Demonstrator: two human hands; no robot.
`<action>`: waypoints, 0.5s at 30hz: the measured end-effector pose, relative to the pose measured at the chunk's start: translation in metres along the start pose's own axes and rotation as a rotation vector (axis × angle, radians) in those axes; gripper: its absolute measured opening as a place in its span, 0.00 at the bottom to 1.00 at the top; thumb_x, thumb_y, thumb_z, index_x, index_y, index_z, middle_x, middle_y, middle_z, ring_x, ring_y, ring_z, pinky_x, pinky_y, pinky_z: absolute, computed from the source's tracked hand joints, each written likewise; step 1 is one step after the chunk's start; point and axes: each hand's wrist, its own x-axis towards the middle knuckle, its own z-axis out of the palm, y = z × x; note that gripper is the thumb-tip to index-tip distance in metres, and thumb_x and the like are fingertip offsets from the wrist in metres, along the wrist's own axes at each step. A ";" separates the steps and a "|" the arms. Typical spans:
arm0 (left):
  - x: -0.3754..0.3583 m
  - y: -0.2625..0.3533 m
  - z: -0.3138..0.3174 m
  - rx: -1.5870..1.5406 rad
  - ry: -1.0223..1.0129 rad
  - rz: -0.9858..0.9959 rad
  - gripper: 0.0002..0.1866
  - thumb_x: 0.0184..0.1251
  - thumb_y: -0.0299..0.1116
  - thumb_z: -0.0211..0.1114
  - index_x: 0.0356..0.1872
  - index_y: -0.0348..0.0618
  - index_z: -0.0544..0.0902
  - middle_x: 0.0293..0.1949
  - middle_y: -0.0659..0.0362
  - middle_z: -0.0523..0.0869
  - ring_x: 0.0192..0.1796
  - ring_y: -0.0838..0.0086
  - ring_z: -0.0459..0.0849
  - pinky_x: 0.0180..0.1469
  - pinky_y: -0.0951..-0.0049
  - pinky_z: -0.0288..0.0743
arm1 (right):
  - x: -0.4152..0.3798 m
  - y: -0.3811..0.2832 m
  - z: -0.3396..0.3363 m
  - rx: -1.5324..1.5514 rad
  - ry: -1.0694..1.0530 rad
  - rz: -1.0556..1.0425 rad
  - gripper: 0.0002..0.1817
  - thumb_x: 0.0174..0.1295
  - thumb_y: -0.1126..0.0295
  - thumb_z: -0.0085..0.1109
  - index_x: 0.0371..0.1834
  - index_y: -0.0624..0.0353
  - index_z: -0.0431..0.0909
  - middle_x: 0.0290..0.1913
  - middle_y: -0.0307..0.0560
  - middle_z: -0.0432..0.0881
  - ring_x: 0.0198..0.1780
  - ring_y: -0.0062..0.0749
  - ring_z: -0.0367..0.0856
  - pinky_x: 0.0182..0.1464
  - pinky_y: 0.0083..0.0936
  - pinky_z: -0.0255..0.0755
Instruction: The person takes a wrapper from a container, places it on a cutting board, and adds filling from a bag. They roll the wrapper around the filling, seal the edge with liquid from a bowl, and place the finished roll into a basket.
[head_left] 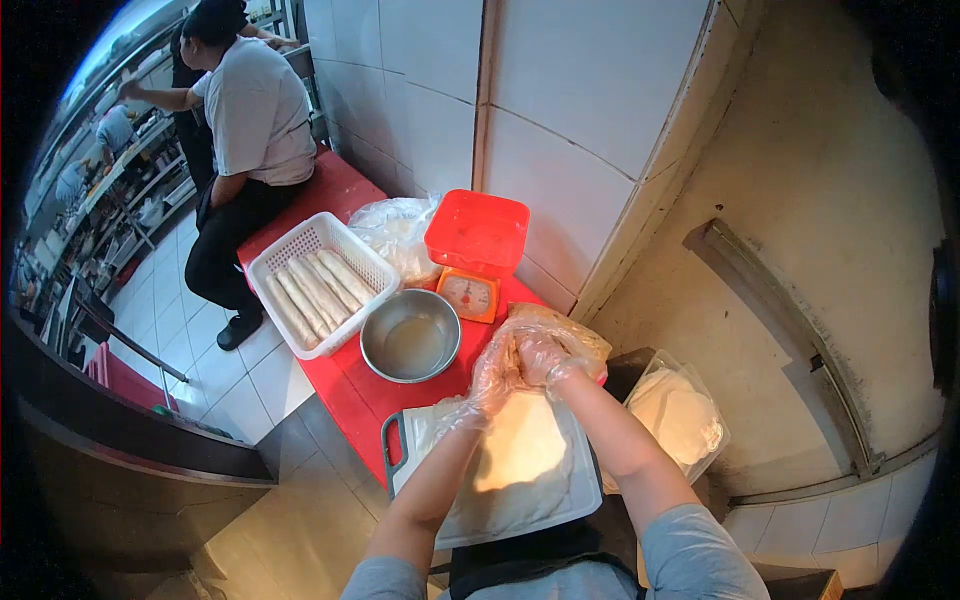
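Note:
Both my hands wear clear plastic gloves and are close together past the far edge of a white cutting board [572,500] with a grey handle. My left hand [493,368] is curled, its fingertips partly hidden. Beside it, my right hand [541,356] has bent fingers. Both are at an opened clear plastic bag [585,345] with brownish contents; what the fingers hold is hidden. Thin, pale, wrapper-like sheets [525,440] lie flat on the board below my wrists.
A red table [345,385] bears a steel bowl [410,336], a white basket [275,262] of long pale rolls, a plastic bag [395,235], and an orange scale [468,295] with a red tub [478,228]. Right: a container [680,415] of pale sheets. A person [258,110] sits at the far end.

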 end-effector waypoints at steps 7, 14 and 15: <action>0.010 -0.014 -0.022 -0.332 0.245 -0.297 0.39 0.59 0.24 0.75 0.72 0.37 0.67 0.68 0.55 0.74 0.71 0.67 0.71 0.73 0.61 0.66 | -0.009 -0.009 -0.014 0.186 0.129 -0.039 0.28 0.52 0.67 0.68 0.59 0.58 0.79 0.59 0.62 0.82 0.63 0.52 0.80 0.65 0.42 0.74; 0.003 -0.011 -0.027 0.708 0.065 0.064 0.36 0.57 0.18 0.71 0.70 0.39 0.71 0.65 0.56 0.77 0.68 0.68 0.74 0.73 0.64 0.66 | -0.040 -0.009 -0.054 0.367 0.126 -0.098 0.32 0.49 0.62 0.76 0.61 0.53 0.79 0.64 0.52 0.80 0.66 0.46 0.76 0.69 0.36 0.70; 0.004 -0.010 -0.022 0.615 0.079 0.028 0.36 0.57 0.18 0.71 0.70 0.40 0.71 0.65 0.57 0.77 0.68 0.68 0.74 0.73 0.65 0.66 | -0.043 -0.013 -0.071 0.496 0.114 -0.125 0.33 0.48 0.62 0.77 0.61 0.53 0.79 0.63 0.52 0.80 0.66 0.47 0.76 0.70 0.37 0.69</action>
